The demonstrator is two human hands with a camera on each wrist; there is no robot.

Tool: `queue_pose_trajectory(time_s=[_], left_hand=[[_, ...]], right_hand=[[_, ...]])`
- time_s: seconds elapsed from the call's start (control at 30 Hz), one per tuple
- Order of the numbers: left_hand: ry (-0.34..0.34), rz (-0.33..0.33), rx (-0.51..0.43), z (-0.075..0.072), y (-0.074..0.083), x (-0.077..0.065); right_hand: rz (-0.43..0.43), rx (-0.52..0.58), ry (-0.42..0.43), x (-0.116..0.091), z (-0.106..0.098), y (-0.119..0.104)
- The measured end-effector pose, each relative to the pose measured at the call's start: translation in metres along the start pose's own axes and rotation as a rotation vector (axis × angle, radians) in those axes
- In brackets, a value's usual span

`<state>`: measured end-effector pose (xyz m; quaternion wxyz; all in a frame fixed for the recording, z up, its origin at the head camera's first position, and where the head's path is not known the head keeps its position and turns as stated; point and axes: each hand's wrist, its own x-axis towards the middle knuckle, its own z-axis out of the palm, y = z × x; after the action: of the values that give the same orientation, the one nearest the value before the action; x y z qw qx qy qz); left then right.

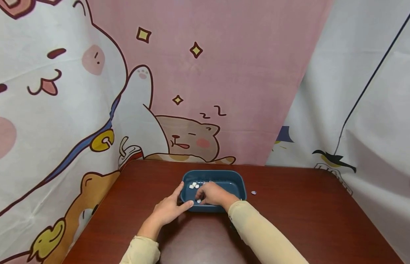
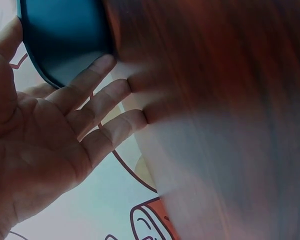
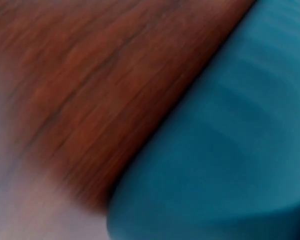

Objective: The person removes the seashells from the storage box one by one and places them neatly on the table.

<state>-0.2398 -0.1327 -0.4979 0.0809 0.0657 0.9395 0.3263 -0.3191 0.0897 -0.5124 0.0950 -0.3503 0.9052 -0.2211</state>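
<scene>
A dark blue rectangular container stands on the table, with several small white pieces clustered inside at its left end. My left hand is at the near left corner, its thumb over the front rim and its fingers stretched along the left side. The left wrist view shows those fingers nearly straight against the container and the tabletop. Inside the container, my right hand points down with bent fingers, pinching a small white piece at the fingertips. Only the outer wall shows in the right wrist view.
A small pale, purplish piece lies on the brown wooden table, just right of the container. Behind the table hangs a cloth printed with cartoon animals. A thin black cord runs down its right part.
</scene>
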Motion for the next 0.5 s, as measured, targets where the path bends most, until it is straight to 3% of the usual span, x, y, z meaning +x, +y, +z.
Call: queue_pose_trajectory(time_s=[0.3, 0.5], left_hand=[[-0.002, 0.005, -0.001, -0.001, 0.0008, -0.0009], [-0.006, 0.002, 0.005, -0.0009, 0.0003, -0.0007]], right_hand=[[-0.035, -0.028, 0.07, 0.0035, 0.0017, -0.0044], [-0.022, -0.03, 0.074, 0.0036, 0.002, -0.0038]])
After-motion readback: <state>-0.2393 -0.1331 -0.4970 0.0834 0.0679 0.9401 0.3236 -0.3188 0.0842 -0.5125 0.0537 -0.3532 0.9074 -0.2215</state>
